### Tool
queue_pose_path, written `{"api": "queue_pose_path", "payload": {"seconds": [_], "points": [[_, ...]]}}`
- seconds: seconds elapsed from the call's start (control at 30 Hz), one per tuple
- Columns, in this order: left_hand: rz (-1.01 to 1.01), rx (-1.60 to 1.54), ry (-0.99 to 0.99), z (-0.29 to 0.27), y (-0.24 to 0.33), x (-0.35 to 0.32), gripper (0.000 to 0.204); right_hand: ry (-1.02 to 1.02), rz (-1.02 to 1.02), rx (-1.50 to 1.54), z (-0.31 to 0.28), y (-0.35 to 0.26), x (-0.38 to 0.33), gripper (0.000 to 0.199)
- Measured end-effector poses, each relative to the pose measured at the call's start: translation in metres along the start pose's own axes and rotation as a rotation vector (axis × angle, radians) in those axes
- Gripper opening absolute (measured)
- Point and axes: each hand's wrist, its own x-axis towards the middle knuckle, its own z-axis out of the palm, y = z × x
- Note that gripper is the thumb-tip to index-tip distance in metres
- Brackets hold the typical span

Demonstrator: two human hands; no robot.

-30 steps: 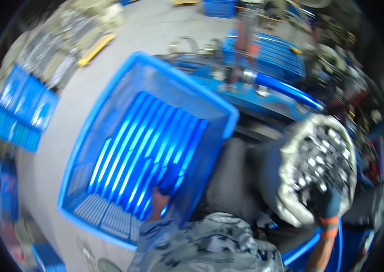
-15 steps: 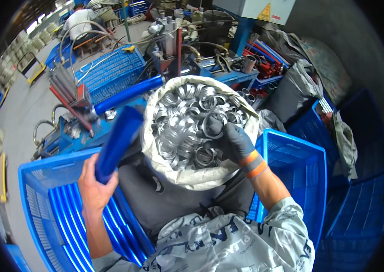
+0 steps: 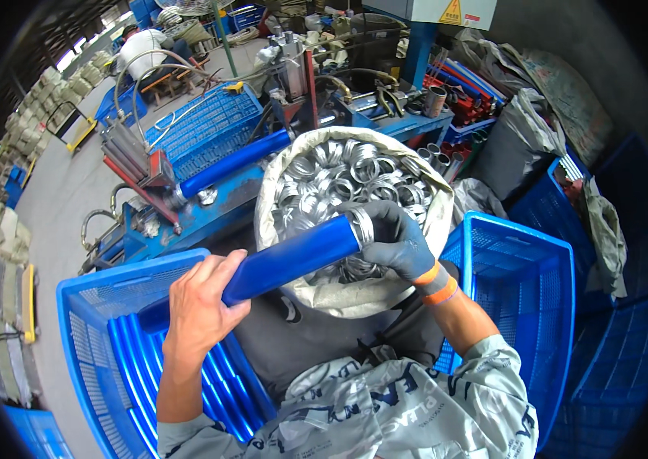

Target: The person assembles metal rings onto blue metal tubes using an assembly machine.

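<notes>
Left crate: the blue crate [image 3: 87,321] at my lower left holds many blue tubes [image 3: 136,367] lying side by side. The near corner is hidden under my arm, so I cannot tell how full it is there.

Left hand: my bare left hand [image 3: 200,307] is wrapped around the lower part of one blue tube [image 3: 285,260], fingers curled over the top and thumb underneath. The grip sits far from the end being worked on. I judge the free end could swing or twist if the hand loosens.

Tube: it is held slanted above my lap, the low end over the left crate's right edge and the high end over the sack. If it slips it would probably fall on the tubes below and may dent them.

Ring: a silver metal ring [image 3: 362,226] sits at the high end of the tube. I cannot tell if it is pushed fully on. If it goes on crooked, I think it may jam or scratch the blue coating.

Right hand: my gloved right hand [image 3: 396,237] is closed around the ring and the tube end, fingers pressed together on it. The glove hides the contact, so a bad fit is hard to notice.

Sack: the white sack [image 3: 423,229] of loose rings [image 3: 339,176] stands open between the crates, with a soft rim. A push from the tube could tip rings out.

Right crate: the blue crate [image 3: 526,306] by my right arm looks empty inside.
</notes>
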Motion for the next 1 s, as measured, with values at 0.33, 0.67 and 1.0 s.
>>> {"api": "queue_pose_path", "payload": {"seconds": [0.33, 0.67, 1.0], "points": [[0.024, 0.029, -0.016, 0.006, 0.001, 0.003, 0.077, 0.051, 0.082, -0.164, -0.013, 0.004, -0.005, 0.082], [0.001, -0.011, 0.091, 0.038, -0.016, -0.006, 0.076, 0.055, 0.243, -0.25, 0.006, -0.02, 0.009, 0.08], [-0.171, -0.323, 0.154, 0.032, -0.02, -0.013, 0.075, -0.369, 0.082, -1.673, -0.025, -0.012, 0.018, 0.032]]}}
